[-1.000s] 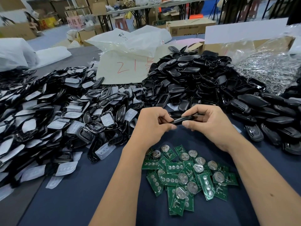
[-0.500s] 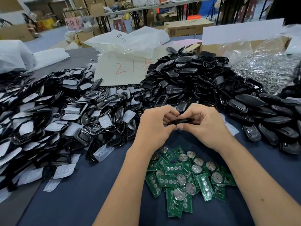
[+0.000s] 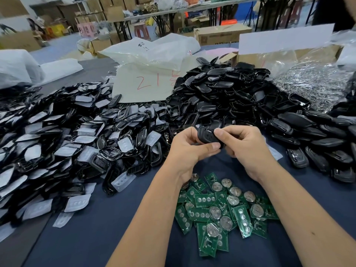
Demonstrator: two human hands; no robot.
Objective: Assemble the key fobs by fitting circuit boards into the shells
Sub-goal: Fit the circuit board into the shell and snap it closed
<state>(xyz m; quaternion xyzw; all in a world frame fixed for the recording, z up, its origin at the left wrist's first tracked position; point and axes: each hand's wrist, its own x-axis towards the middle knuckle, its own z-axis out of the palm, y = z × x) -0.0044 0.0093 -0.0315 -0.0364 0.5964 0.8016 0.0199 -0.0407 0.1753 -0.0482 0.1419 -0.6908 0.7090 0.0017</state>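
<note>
Key fob [image 3: 207,136]: your fingers [image 3: 221,134] cover its right end and lower edge; whether a board sits inside cannot be told.
Circuit boards [image 3: 221,211]: your left forearm hides the pile's left edge.
Shell pile [image 3: 57,143]: cut off at the picture's left edge.

The small black plastic key fob shell [image 3: 208,136] has been turned from edge-on to face up near the middle of the frame. It is now pinched from both sides by the left hand [image 3: 187,151] and the right hand [image 3: 248,147], which have been brought closer together.
</note>
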